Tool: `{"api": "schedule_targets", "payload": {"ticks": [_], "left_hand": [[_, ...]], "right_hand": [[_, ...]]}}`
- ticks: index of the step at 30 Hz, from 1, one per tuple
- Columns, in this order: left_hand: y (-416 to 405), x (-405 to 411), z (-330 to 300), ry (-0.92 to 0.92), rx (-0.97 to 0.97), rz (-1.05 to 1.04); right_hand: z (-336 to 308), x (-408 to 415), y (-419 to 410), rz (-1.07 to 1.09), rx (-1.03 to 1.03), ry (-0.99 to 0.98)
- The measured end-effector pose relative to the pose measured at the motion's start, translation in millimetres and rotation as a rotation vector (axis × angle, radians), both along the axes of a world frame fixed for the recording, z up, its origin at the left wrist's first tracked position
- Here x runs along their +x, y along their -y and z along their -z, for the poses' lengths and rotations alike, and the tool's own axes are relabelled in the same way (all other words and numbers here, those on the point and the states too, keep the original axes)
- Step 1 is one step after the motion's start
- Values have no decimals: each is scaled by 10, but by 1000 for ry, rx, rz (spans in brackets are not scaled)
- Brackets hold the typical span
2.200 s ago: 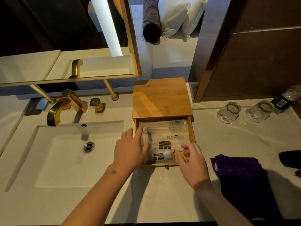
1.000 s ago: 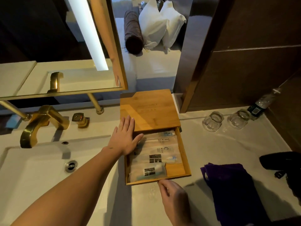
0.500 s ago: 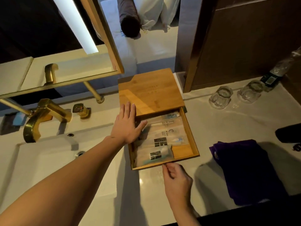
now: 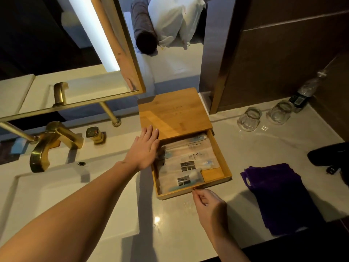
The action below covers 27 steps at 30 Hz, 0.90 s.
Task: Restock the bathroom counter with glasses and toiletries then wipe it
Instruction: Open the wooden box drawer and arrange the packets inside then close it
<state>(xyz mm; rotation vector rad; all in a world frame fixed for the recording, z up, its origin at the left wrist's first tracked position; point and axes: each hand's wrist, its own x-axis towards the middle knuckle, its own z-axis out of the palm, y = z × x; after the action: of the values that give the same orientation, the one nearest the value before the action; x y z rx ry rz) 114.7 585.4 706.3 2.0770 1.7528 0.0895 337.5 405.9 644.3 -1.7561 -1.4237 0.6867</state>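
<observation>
While my right hand [image 4: 208, 207] pinches the small knob at the near lip of the flat bamboo drawer box [image 4: 175, 118], fingers [image 4: 197, 193] narrowed on it, I judge the drawer should slide shut straight, not skewed. My left hand [image 4: 144, 150] lies flat and spread on the box's left edge, holding nothing; it should press down so the box does not skate on the white stone table [image 4: 170, 220]. Inside the open drawer I count roughly five clear toiletry sachets [image 4: 187, 159], overlapping, so unsure. Right of the box: one folded purple cloth [image 4: 279, 195]; further back, two clear upturned glasses [image 4: 249, 120] and one plastic bottle [image 4: 304, 93].
</observation>
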Motion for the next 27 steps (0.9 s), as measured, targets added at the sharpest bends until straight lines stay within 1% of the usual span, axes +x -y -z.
{"api": "schedule_targets", "payload": {"ticks": [4, 11, 15, 19, 22, 27], "left_hand": [[27, -1, 15, -37, -23, 13], [-11, -43, 2, -65, -22, 12], [13, -26, -3, -44, -29, -10], [21, -2, -4, -36, -39, -23], [28, -1, 3, -25, -31, -24], [51, -64, 57, -18, -21, -19]], "right_hand": [[-13, 16, -118, -17, -7, 55], [-12, -23, -273, -51, -112, 123], [-32, -74, -345, -119, -88, 102], [-16, -63, -360, -109, -122, 100], [-57, -11, -412, -143, -98, 128], [-136, 2, -439, -138, -53, 118]]}}
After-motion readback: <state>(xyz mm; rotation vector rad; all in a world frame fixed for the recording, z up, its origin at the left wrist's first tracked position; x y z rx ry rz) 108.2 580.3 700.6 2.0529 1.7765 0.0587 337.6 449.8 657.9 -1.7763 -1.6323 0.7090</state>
